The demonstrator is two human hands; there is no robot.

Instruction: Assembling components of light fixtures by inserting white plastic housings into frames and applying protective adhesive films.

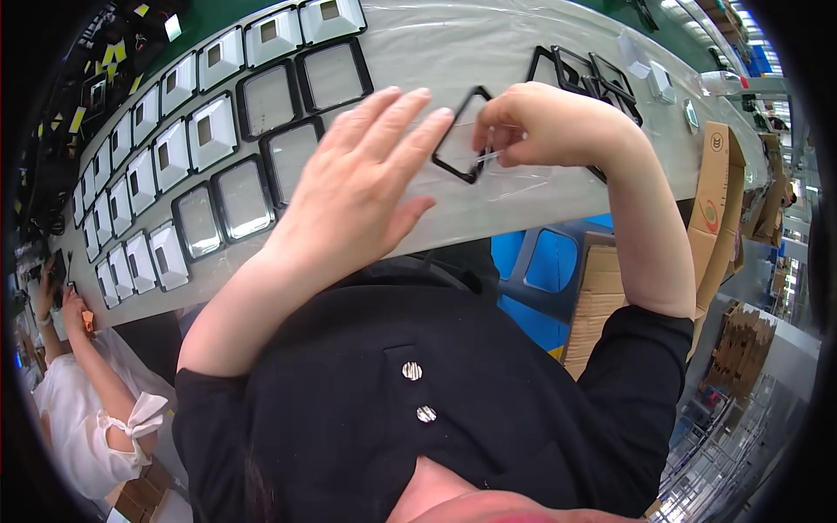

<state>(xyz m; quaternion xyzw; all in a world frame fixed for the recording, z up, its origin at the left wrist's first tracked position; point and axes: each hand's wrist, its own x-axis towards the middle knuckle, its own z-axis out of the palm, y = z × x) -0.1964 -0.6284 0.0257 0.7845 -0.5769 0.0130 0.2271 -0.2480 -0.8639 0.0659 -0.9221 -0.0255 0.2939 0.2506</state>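
Black plastic, thin and square, the small frame [462, 135] stands tilted on one corner above the bench [488, 44], held up between the two hands rather than lying among the others. The right hand [545, 122] is the nearer one: its fingers [497, 109] are curled and pressed together at the frame's right edge, pinching that edge along with what looks like a clear film tab, though the exact contact is too small to make out. The left hand [353, 196] sits to the left of the frame with its fingers [392, 122] spread flat and open, fingertips just reaching the frame's upper left side, touching or nearly so. So the frame lies directly between the two sets of fingers, its diagonal running from upper right down to lower left, its open face turned roughly toward the camera. On the bench to the left lie rows of larger black-rimmed panels [261, 100] and white square housings [209, 131]; a small stack of black frames [593, 74] rests just beyond the right hand. Cardboard boxes [719, 200] stand off the bench's right end, and another person in white [70, 392] works at lower left.
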